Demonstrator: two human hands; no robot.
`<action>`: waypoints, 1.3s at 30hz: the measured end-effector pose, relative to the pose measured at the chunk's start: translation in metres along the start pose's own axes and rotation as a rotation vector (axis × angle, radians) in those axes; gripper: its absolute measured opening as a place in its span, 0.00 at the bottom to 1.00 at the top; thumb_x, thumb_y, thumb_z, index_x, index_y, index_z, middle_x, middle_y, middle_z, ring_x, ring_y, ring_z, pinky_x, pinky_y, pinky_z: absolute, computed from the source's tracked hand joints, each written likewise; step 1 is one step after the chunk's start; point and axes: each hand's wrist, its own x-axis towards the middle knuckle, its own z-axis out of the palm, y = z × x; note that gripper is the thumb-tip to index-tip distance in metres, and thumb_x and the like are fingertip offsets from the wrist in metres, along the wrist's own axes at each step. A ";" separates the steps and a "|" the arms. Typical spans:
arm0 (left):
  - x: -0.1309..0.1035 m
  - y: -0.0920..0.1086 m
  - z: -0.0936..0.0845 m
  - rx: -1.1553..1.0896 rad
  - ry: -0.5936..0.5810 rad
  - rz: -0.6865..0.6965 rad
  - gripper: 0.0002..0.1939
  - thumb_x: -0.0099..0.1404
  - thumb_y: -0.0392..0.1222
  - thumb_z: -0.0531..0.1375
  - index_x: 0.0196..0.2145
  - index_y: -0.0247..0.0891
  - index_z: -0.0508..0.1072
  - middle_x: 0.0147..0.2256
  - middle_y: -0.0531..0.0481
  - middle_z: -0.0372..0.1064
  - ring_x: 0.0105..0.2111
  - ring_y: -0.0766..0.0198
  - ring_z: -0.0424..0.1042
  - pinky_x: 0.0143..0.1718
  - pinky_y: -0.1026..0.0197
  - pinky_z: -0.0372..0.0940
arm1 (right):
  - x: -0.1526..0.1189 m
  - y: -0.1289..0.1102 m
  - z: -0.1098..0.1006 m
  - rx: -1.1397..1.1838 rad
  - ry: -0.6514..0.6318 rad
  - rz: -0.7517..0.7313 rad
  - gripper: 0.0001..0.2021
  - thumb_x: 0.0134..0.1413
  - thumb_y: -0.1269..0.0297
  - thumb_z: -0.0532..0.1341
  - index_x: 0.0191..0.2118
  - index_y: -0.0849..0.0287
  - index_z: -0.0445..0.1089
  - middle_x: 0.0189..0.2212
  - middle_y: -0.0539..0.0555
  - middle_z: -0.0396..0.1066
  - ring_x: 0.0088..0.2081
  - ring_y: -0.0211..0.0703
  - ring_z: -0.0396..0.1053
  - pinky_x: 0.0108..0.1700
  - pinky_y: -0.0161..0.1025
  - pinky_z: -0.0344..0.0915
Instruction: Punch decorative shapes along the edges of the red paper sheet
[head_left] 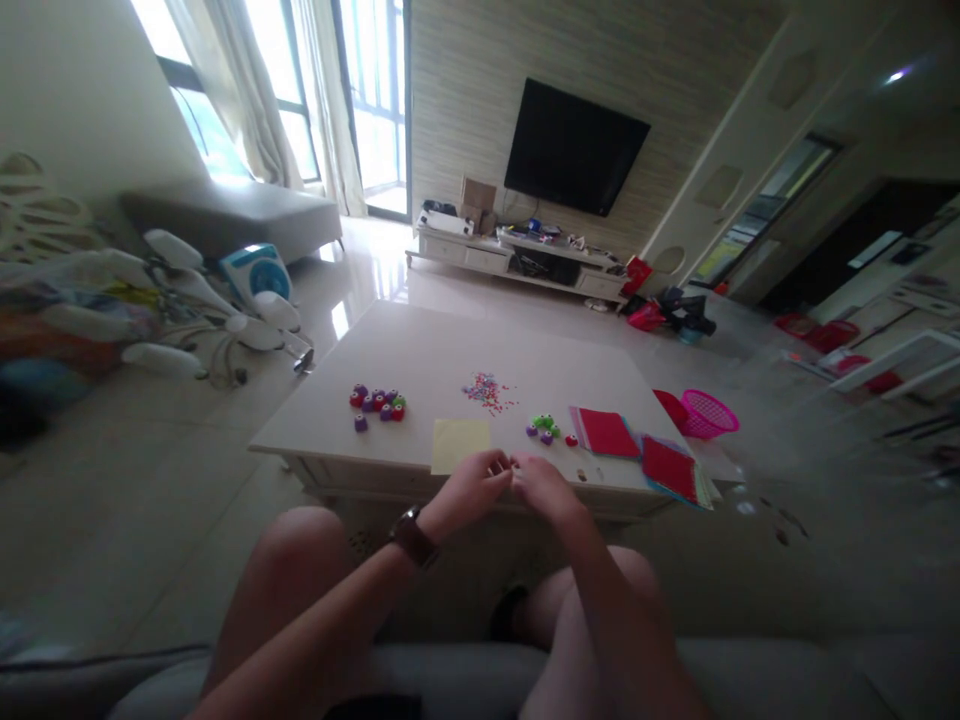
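At the table's front edge, my left hand (476, 484) and my right hand (537, 483) meet fingertip to fingertip. The fingers of both are pinched together; whatever is between them is too small to make out. A yellow sheet (456, 441) lies flat just beyond my left hand. Beyond my right hand sits a small group of green and purple pieces (543, 428), with a red piece (571, 440) beside it. Farther back is a scatter of tiny coloured bits (489, 391). Purple and red pieces (379, 402) cluster on the left.
Red sheets (607, 433) lie in a stack on the right of the white table (420, 345), and more red sheets (670, 468) overhang its front edge. A pink basket (709, 414) stands past the right end. My knees are below the front edge.
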 end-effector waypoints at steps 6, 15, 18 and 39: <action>0.069 -0.060 -0.021 0.459 0.001 -0.143 0.08 0.65 0.35 0.60 0.40 0.37 0.78 0.39 0.45 0.79 0.38 0.59 0.75 0.41 0.57 0.67 | 0.097 0.052 0.023 -0.040 -0.047 0.181 0.15 0.67 0.65 0.57 0.53 0.63 0.76 0.54 0.66 0.77 0.55 0.51 0.74 0.57 0.41 0.66; 0.093 -0.109 -0.021 0.670 -0.138 -0.047 0.22 0.65 0.34 0.62 0.57 0.35 0.75 0.62 0.38 0.71 0.64 0.47 0.67 0.64 0.48 0.65 | 0.128 0.078 0.039 -0.108 -0.042 0.249 0.18 0.65 0.65 0.59 0.57 0.61 0.75 0.57 0.65 0.73 0.57 0.55 0.72 0.60 0.45 0.65; 0.087 -0.109 -0.017 0.725 -0.198 -0.053 0.24 0.65 0.34 0.61 0.59 0.37 0.74 0.65 0.40 0.69 0.66 0.46 0.64 0.63 0.46 0.66 | 0.134 0.073 0.042 -0.134 -0.041 0.250 0.20 0.65 0.64 0.59 0.60 0.62 0.73 0.60 0.66 0.70 0.62 0.56 0.67 0.65 0.47 0.62; 0.103 -0.143 -0.037 0.764 -0.036 -0.101 0.22 0.73 0.38 0.60 0.63 0.44 0.68 0.67 0.42 0.64 0.65 0.48 0.62 0.64 0.44 0.57 | 0.126 0.146 0.081 0.052 0.062 0.021 0.23 0.58 0.73 0.58 0.59 0.59 0.72 0.61 0.62 0.69 0.65 0.54 0.63 0.71 0.54 0.56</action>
